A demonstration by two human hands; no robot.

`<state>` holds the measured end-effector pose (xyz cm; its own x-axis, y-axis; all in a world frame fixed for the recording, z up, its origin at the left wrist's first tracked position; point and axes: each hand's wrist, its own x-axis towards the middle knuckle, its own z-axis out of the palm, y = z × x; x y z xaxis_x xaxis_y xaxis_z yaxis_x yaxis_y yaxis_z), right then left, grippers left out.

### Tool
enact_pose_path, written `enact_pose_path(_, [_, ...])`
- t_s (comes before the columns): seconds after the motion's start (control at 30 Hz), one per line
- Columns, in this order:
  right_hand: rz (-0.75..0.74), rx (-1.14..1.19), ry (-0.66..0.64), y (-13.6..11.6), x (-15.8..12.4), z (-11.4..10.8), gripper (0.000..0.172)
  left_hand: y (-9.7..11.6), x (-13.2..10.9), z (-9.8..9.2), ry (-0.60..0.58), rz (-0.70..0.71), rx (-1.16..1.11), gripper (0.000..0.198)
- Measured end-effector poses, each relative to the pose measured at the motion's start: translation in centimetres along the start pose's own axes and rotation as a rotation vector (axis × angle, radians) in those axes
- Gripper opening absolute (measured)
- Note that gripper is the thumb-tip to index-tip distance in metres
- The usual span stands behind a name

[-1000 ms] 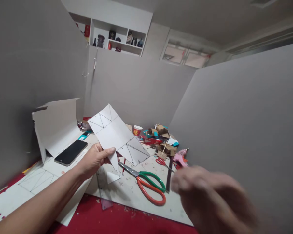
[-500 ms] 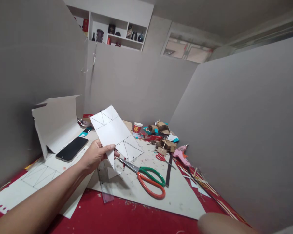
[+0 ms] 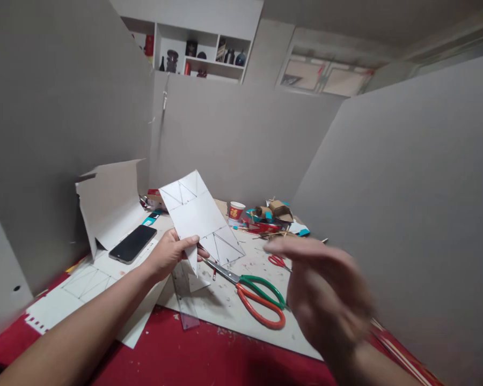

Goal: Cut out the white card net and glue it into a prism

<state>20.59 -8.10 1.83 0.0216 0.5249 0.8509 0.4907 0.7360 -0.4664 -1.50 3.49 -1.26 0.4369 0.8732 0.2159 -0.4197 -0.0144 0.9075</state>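
My left hand [image 3: 177,252] pinches a white paper sheet [image 3: 197,217] by its lower left edge, thumb on top. Pencil-like lines form triangles across the sheet's two ends. Below it, big scissors [image 3: 261,300] with one green and one orange handle lie on a pale board [image 3: 233,316], blades partly under the paper. My right hand [image 3: 326,289] hovers at the right, smeared by motion; whether its fingers hold anything does not show. Behind it sit small red scissors [image 3: 277,261], partly covered. A clear ruler [image 3: 185,300] lies under the left hand.
A black phone [image 3: 132,244] rests at the left beside a folded white card [image 3: 112,203] standing up. A drawn-on sheet [image 3: 84,289] lies nearer. At the back stand a red-and-white paper cup [image 3: 236,210] and cardboard scraps [image 3: 279,210]. Grey partitions [image 3: 233,134] enclose the red table [image 3: 201,354].
My right hand has come up from the lower right edge toward the big scissors, hiding the pink glue gun. The view has shifted a little; the left hand still holds the paper.
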Motion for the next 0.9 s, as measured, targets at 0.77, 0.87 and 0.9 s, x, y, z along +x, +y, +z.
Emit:
enact_pose_path(0.77, [0.552, 0.491, -0.439, 6.4, 2.3, 2.7, 0.04, -2.8, -1.7, 4.1, 0.005, -0.054, 0.204, 0.027])
enact_pose_path(0.87, [0.615, 0.564, -0.486, 7.2, 2.4, 3.0, 0.039, -2.8, -1.6, 3.8, 0.003, -0.066, 0.215, 0.025])
enact_pose_path(0.9, [0.628, 0.573, -0.499, 7.5, 2.5, 3.2, 0.04, -2.8, -1.5, 3.7, 0.007, -0.074, 0.216, 0.024])
